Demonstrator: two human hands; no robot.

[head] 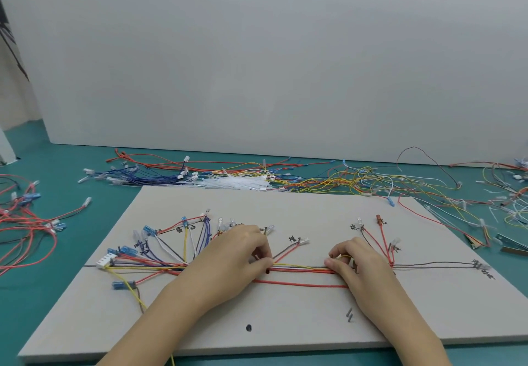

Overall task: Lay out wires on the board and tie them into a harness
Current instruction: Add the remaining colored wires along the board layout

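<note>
The left hand (240, 254) pinches the straight trunk of red, yellow and grey wires (300, 268) at one end; the right hand (354, 263) pinches it at the other. The trunk runs left to right between them across the pale grey board (285, 317), equally near both. One loose red wire (300, 283) sags just nearer the person, outside the bundle. White cable ties (240, 183) lie beyond the board's far edge, among spare wires.
</note>
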